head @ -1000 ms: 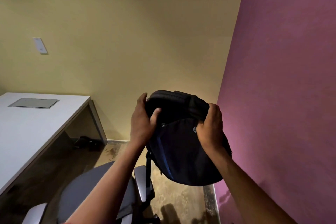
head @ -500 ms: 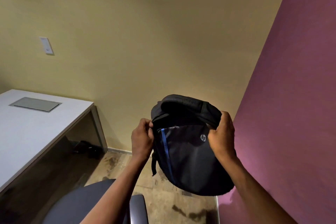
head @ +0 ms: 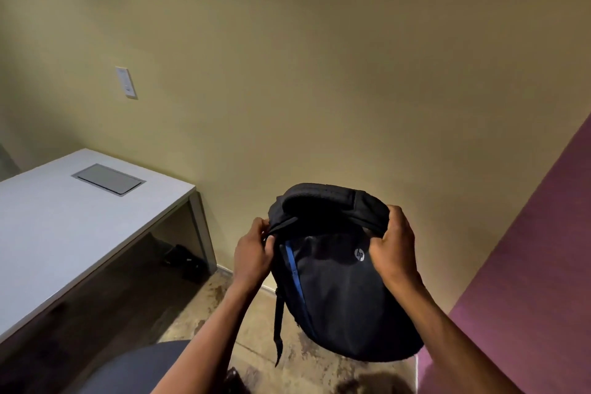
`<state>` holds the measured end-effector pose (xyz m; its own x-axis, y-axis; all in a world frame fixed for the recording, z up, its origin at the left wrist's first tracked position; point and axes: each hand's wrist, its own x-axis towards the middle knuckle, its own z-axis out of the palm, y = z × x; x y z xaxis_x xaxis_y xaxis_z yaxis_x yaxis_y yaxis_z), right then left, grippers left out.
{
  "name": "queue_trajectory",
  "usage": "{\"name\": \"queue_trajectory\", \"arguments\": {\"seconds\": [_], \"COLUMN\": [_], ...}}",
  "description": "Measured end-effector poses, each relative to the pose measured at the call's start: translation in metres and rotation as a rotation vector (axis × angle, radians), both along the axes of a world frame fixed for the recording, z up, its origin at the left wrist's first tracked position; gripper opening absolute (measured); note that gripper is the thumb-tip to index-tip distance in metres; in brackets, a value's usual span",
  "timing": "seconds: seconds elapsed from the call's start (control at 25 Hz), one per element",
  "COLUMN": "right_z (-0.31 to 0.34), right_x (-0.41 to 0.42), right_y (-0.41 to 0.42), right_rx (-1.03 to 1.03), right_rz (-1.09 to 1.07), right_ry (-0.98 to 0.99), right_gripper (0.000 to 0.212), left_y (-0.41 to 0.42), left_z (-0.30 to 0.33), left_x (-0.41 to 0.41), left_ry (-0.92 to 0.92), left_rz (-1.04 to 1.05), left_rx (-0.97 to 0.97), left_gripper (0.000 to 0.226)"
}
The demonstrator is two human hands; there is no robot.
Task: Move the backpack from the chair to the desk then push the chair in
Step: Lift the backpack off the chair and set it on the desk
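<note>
The backpack (head: 335,291) hangs in the air, upright, its dark front panel facing the camera, with a blue zip line running down the left of the panel and a small round silver logo near its upper right. It is clear of every surface: floor shows beneath its rounded bottom, and a thin black strap (head: 279,326) dangles loose from its left side.

The grip is two-handed and closed on the bag's top. The left hand (head: 252,257) pinches the upper left edge just under the padded top handle, fingers curled onto the fabric. The right hand (head: 395,249) clamps the upper right shoulder of the bag, thumb across the front panel beside the logo and fingers wrapped over the top. Both forearms reach up from the lower edge of the view.

Below the left hand, at the bottom edge, the dark rounded seat of the chair (head: 140,368) is partly in view, apart from the bag. Well to the left of the grip stands the white tabletop (head: 57,233), with a grey rectangular flap (head: 108,178) set flush in it. Behind the grip is a yellow wall carrying a white switch plate (head: 125,82); to the right of the right hand is a purple wall (head: 524,281). The floor (head: 256,339) under the bag is stained concrete.
</note>
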<state>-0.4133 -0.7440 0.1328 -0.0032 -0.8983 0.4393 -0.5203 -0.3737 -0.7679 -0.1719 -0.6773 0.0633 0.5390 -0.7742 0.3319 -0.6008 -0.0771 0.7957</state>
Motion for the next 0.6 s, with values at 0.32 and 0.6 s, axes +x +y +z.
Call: {"name": "queue_trajectory", "arguments": {"seconds": [0.32,0.6], "right_z": [0.002,-0.016], "right_x": [0.077,0.206], "right_y": [-0.119,-0.204], "right_rx": [0.021,0.036], "right_rz": [0.182,0.352], "right_ry": [0.043,0.094], "right_gripper": [0.045,0.047], "left_y": [-0.045,-0.081], "left_z": [0.022,0.015], "left_x": [0.061,0.164], "left_ry": [-0.123,-0.119], "left_rz": [0.133,0.184], "left_rx": [-0.076,-0.105], "left_gripper": [0.038,0.036]}}
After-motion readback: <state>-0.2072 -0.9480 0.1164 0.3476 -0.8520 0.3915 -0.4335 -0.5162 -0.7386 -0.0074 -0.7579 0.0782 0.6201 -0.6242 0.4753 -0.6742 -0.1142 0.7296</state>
